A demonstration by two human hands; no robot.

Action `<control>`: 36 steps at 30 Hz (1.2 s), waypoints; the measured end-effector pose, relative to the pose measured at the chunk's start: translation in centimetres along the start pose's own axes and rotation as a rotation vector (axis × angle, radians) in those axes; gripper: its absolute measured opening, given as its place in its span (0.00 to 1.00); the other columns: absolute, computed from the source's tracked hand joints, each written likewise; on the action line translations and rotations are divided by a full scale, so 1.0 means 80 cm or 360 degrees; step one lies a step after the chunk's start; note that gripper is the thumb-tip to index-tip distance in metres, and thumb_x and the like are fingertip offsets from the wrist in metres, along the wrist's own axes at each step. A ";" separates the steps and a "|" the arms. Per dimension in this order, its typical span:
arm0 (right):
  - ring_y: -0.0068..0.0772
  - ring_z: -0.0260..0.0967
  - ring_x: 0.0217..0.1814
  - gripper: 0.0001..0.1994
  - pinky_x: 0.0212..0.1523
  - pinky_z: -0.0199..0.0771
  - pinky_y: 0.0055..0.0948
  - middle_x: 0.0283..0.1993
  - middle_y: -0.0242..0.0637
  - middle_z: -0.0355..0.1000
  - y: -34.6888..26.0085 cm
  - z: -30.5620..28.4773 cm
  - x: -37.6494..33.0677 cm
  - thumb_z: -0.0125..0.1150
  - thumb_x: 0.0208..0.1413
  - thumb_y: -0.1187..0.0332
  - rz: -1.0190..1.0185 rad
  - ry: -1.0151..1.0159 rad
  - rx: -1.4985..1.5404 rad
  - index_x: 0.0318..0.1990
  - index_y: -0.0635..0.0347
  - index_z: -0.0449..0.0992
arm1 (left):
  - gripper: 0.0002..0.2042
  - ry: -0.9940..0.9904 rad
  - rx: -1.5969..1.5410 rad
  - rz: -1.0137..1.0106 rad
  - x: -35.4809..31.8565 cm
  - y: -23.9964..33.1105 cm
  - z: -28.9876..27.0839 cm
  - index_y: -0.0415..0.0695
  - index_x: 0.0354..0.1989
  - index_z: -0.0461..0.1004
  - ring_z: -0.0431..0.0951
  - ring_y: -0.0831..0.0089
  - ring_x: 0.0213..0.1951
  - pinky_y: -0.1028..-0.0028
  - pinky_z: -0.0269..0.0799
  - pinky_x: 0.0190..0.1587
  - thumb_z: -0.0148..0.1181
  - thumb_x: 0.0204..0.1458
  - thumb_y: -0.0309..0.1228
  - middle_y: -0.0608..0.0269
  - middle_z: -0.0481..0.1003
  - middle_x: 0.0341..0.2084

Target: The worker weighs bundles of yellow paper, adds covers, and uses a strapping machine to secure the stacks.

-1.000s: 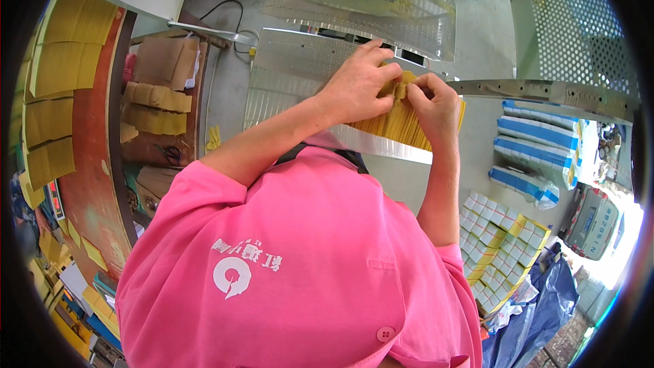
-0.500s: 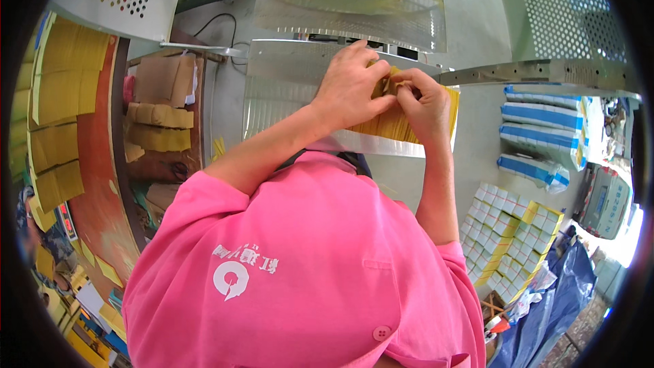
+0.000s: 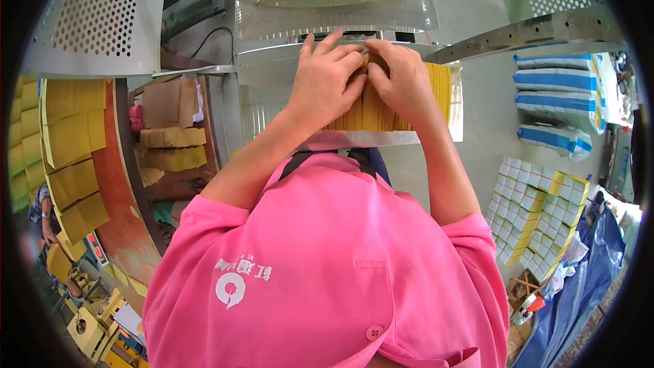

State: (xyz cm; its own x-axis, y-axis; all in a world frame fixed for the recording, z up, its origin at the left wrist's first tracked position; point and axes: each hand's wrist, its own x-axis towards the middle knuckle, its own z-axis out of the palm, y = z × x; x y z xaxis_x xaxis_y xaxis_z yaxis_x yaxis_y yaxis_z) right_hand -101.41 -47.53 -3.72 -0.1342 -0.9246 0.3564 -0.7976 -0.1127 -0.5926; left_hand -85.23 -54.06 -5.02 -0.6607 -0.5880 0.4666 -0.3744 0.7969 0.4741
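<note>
A tightly packed row of thin yellow paper pieces (image 3: 371, 117) stands on edge in a shiny metal tray (image 3: 266, 95) in front of me. My left hand (image 3: 325, 83) is at the row's left side, its thumb and a bent finger closed on the paper while other fingers point up and away. Close beside it, my right hand (image 3: 403, 80) lies over the row with bent fingers, thumb and fingertips at the same spot. A bit of yellow paper shows between the two hands; their fingertips partly hide it.
Beyond the tray is a clear ribbed cover (image 3: 334, 10); a metal bar (image 3: 524, 33) extends right. Yellow sheet stacks (image 3: 75, 123) lie on a red-brown table at left, near another person's arm (image 3: 45, 221). Blue-white packs (image 3: 555, 82) and small white boxes (image 3: 535, 204) stand right.
The whole view has shifted slightly. My right hand has turned more palm-down over the row, and the fingers of my left hand are stretched farther up.
</note>
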 end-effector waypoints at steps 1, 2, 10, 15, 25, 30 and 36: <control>0.47 0.73 0.44 0.14 0.51 0.67 0.44 0.38 0.43 0.77 0.002 0.002 -0.002 0.58 0.50 0.71 0.0106 -0.0122 0.0078 0.46 0.63 0.76 | 0.07 -0.0004 0.0005 -0.0010 0.003 0.000 -0.002 0.43 0.33 0.75 0.72 0.52 0.56 0.48 0.58 0.62 0.62 0.47 0.30 0.60 0.77 0.39; 0.47 0.73 0.44 0.14 0.51 0.67 0.44 0.38 0.43 0.77 0.003 0.002 -0.002 0.58 0.50 0.71 0.0105 -0.0131 0.0086 0.46 0.63 0.76 | 0.06 -0.0075 0.0017 -0.0021 0.006 0.000 -0.005 0.43 0.32 0.75 0.73 0.55 0.55 0.49 0.59 0.63 0.62 0.47 0.29 0.60 0.78 0.40; 0.45 0.73 0.42 0.15 0.50 0.68 0.40 0.36 0.41 0.77 -0.009 -0.008 -0.008 0.59 0.49 0.72 0.0087 -0.0172 0.0155 0.46 0.62 0.75 | 0.03 -0.0060 -0.0094 -0.0219 -0.001 0.000 -0.001 0.41 0.26 0.73 0.77 0.57 0.37 0.55 0.66 0.56 0.61 0.45 0.25 0.57 0.76 0.27; 0.46 0.73 0.47 0.17 0.52 0.70 0.39 0.42 0.43 0.78 -0.016 -0.014 -0.017 0.60 0.50 0.73 0.0143 -0.0310 0.0169 0.50 0.59 0.75 | 0.05 -0.0286 -0.0131 -0.0533 0.006 0.008 -0.005 0.39 0.27 0.73 0.76 0.51 0.32 0.57 0.70 0.37 0.58 0.47 0.27 0.52 0.75 0.25; 0.46 0.69 0.39 0.11 0.49 0.68 0.42 0.32 0.41 0.73 -0.006 -0.026 -0.029 0.61 0.48 0.75 -0.0020 -0.0326 0.0173 0.40 0.61 0.74 | 0.06 -0.0313 -0.0113 -0.0554 0.019 -0.005 0.011 0.39 0.28 0.72 0.76 0.48 0.31 0.56 0.71 0.33 0.57 0.51 0.28 0.49 0.75 0.24; 0.46 0.69 0.38 0.09 0.47 0.68 0.43 0.31 0.40 0.72 -0.002 -0.023 -0.029 0.62 0.47 0.75 0.0012 -0.0232 0.0214 0.38 0.60 0.73 | 0.06 -0.0377 -0.0058 -0.0618 0.036 -0.016 0.026 0.37 0.29 0.72 0.78 0.51 0.30 0.60 0.73 0.33 0.54 0.53 0.28 0.48 0.76 0.26; 0.46 0.68 0.37 0.09 0.46 0.68 0.42 0.30 0.40 0.71 -0.011 -0.027 -0.030 0.61 0.46 0.76 0.0048 -0.0274 0.0256 0.36 0.60 0.72 | 0.07 -0.0791 -0.0697 -0.1076 0.060 -0.047 0.028 0.34 0.30 0.71 0.82 0.67 0.22 0.70 0.75 0.26 0.51 0.55 0.26 0.54 0.76 0.22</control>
State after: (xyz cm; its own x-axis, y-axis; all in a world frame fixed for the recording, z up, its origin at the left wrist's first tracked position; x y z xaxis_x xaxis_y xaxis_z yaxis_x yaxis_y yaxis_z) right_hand -101.65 -44.40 -2.45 -0.0429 -0.9754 0.2164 -0.6888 -0.1280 -0.7136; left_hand -88.46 -59.60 -6.19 -0.6324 -0.6993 -0.3333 -0.5685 0.1267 0.8129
